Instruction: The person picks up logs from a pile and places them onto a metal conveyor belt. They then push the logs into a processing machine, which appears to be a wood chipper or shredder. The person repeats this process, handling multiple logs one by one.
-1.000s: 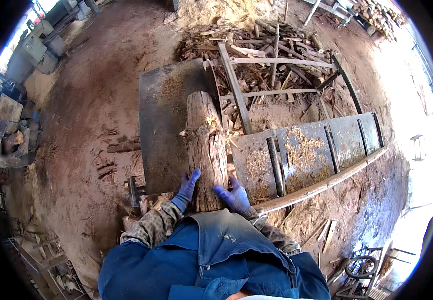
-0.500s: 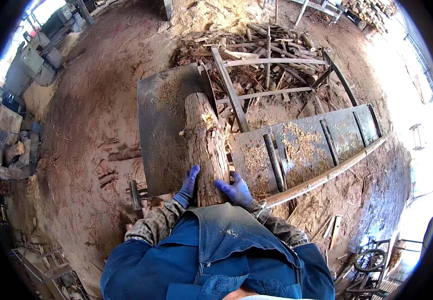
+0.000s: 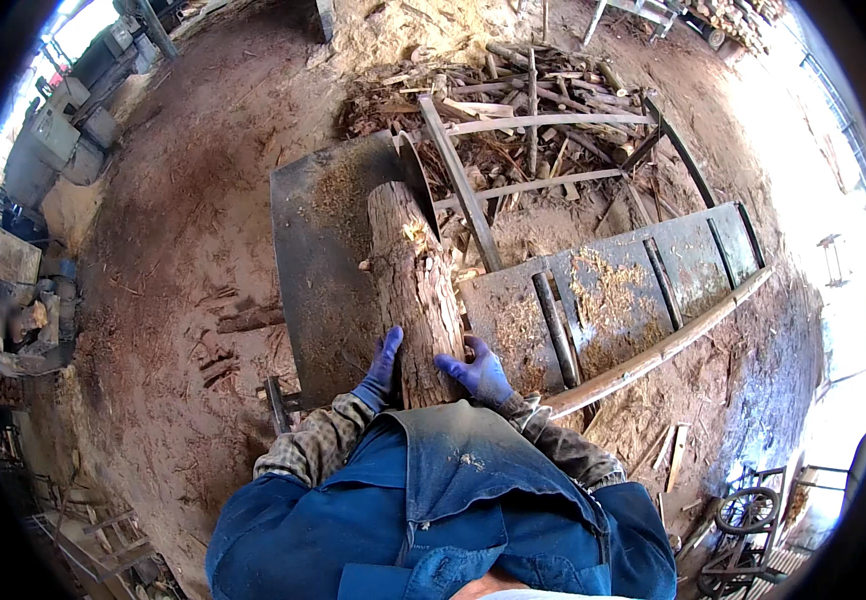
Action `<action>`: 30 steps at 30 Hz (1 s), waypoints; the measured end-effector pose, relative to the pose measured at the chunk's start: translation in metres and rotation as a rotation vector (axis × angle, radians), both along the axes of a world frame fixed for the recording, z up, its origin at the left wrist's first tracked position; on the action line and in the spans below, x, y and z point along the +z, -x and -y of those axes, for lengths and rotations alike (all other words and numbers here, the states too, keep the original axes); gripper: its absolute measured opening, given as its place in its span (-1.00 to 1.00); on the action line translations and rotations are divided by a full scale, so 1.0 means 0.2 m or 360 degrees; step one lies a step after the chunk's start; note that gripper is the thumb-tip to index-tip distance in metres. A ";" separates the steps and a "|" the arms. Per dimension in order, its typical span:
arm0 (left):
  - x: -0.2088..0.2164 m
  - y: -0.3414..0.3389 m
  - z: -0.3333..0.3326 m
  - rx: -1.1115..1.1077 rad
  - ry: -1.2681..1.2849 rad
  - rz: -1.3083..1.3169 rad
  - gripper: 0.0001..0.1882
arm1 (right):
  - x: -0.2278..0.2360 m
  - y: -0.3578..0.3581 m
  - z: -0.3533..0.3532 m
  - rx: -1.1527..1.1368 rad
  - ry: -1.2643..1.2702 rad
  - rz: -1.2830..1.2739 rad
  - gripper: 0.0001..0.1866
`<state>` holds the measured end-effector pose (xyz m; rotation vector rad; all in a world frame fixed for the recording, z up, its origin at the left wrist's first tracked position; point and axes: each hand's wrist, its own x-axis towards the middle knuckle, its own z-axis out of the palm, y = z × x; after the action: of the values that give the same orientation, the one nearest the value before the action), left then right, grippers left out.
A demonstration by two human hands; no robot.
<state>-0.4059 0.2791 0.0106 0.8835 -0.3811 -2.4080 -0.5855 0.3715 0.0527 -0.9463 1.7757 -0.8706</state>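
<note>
A thick, rough-barked log (image 3: pixel 411 290) lies lengthwise on a dark metal table (image 3: pixel 318 250), its near end close to my apron. My left hand (image 3: pixel 383 362), in a purple glove, presses against the log's left side. On the opposite side my right hand (image 3: pixel 480 372), gloved alike, grips it with the thumb over the bark. The log's far end sits beside a thin, curved circular saw blade (image 3: pixel 415 178), seen nearly edge-on. Its lower part is hidden.
A roller bed (image 3: pixel 603 300) strewn with sawdust runs right from the table, edged by a long wooden rail (image 3: pixel 663 350). Beyond a metal frame (image 3: pixel 463 190) lies a heap of cut branches (image 3: pixel 573 100). A wheeled cart (image 3: pixel 746 512) stands at lower right, machinery (image 3: pixel 53 135) at far left.
The view has shifted slightly. The log's far end appears a little closer alongside the blade, and both hands stay on its near part.
</note>
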 end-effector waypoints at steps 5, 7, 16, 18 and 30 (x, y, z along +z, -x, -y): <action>-0.18 -0.01 0.08 0.0003 -0.0064 0.0061 -0.30 | -0.02 0.00 0.06 -0.0141 -0.0027 0.0148 -0.15; -0.22 0.01 0.10 -0.0011 -0.0123 -0.0001 -0.30 | -0.04 0.01 0.08 -0.0158 -0.0038 0.0154 -0.16; -0.14 0.01 0.30 -0.0034 -0.0012 -0.0159 -0.23 | 0.05 -0.02 0.31 0.0009 -0.0056 -0.0265 -0.15; -0.03 -0.01 0.30 -0.0035 0.0077 0.0089 -0.15 | 0.08 -0.05 0.33 0.0069 -0.0138 -0.0338 -0.14; -0.36 -0.19 -0.48 0.0063 0.0539 0.0871 -0.02 | -0.40 -0.16 -0.45 -0.0106 0.0089 0.1997 -0.22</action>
<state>-0.3677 0.3755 -0.0621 1.3578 -0.9320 -1.9488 -0.5539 0.4621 -0.0282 -0.2009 0.6875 -1.1792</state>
